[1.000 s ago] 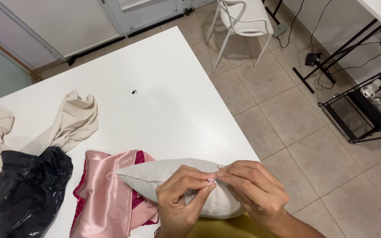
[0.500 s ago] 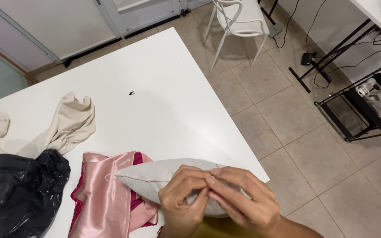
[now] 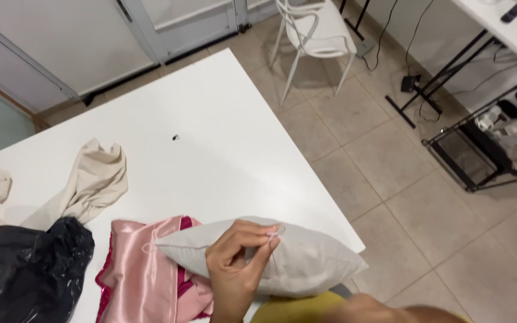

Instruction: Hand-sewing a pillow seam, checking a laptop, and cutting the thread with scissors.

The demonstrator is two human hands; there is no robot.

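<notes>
1. The left hand (image 3: 237, 269) has thumb and fingertips (image 3: 272, 239) pinched together on the top seam of the grey pillow (image 3: 306, 263).
2. The right hand (image 3: 366, 308) is blurred at the bottom edge; I cannot tell its grip.
3. Under the pillow lies pink satin cloth (image 3: 142, 272).
4. Further left sit a black bag (image 3: 37, 269) and beige cloth (image 3: 91, 185) on the white table (image 3: 210, 119).
</notes>
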